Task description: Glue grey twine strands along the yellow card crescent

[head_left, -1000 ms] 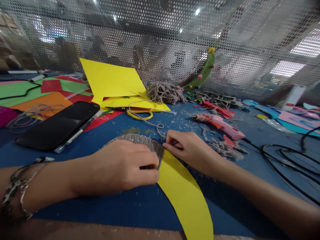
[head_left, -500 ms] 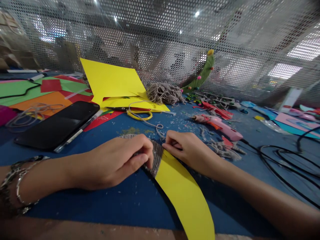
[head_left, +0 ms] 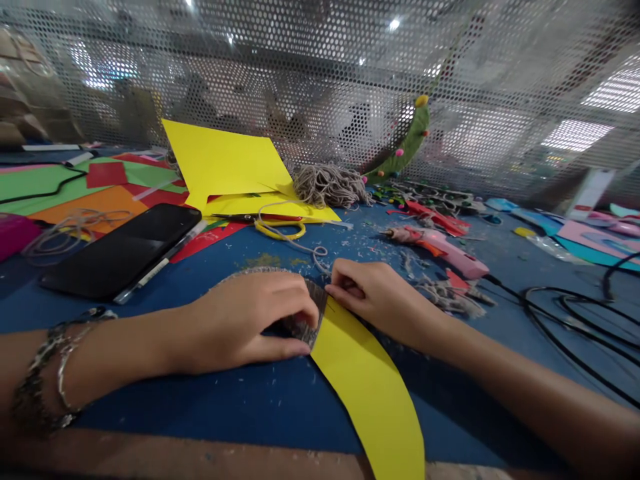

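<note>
A curved yellow paper strip (head_left: pixel 375 387) lies on the blue table, its upper end covered with rows of grey yarn (head_left: pixel 317 293). My left hand (head_left: pixel 250 320) rests over the yarn-covered part, fingers bent on top and thumb at the lower edge, holding it. Thumb and fingertips of my right hand (head_left: pixel 370 293) are pinched together at the strip's upper edge, where the loose grey yarn (head_left: pixel 319 253) runs in. That strand loops back past yellow-handled scissors (head_left: pixel 280 230). The pinched bit of yarn is hidden by the fingers.
A black phone (head_left: pixel 125 253) lies left, near coloured paper sheets (head_left: pixel 100 200). Folded yellow card (head_left: pixel 230 160) and a yarn bundle (head_left: pixel 330 185) stand behind. Right, a pink glue gun (head_left: pixel 450 253) trails a black cable (head_left: pixel 550 320) beside yarn scraps (head_left: pixel 455 293). Perforated metal (head_left: pixel 300 80) closes the back.
My left thumb has moved away from the bent fingers, down to the strip's lower edge, and the fingers have shifted slightly right. My right hand stays pinched in nearly the same spot.
</note>
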`<state>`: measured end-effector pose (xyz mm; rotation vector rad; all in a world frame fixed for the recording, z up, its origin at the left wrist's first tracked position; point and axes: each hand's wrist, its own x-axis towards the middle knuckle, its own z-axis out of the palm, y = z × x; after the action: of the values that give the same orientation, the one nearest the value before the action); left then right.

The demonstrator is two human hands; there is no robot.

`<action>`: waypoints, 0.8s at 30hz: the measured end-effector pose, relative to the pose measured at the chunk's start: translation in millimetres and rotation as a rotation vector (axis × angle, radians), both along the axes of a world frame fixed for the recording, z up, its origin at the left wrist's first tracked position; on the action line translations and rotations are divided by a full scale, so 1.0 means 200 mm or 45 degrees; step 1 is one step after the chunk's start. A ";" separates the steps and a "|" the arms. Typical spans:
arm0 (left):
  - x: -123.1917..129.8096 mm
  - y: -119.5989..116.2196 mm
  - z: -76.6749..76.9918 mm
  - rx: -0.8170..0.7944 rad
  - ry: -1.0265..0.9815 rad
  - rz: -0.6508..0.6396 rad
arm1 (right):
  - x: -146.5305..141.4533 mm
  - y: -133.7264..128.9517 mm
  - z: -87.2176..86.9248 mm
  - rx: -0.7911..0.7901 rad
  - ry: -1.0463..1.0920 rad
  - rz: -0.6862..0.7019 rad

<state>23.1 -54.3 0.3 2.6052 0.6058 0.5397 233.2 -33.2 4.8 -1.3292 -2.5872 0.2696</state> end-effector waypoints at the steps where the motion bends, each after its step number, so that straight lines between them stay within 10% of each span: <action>1: 0.01 0.00 0.00 0.037 0.024 -0.023 | 0.00 0.00 0.00 -0.002 -0.003 0.001; 24: 0.04 -0.05 0.01 0.111 0.156 0.164 | -0.01 -0.01 0.02 -0.026 0.001 -0.001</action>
<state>31.1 -65.3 1.6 2.7099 0.8117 0.4571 231.5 -35.0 8.2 -1.3367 -2.5904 0.2972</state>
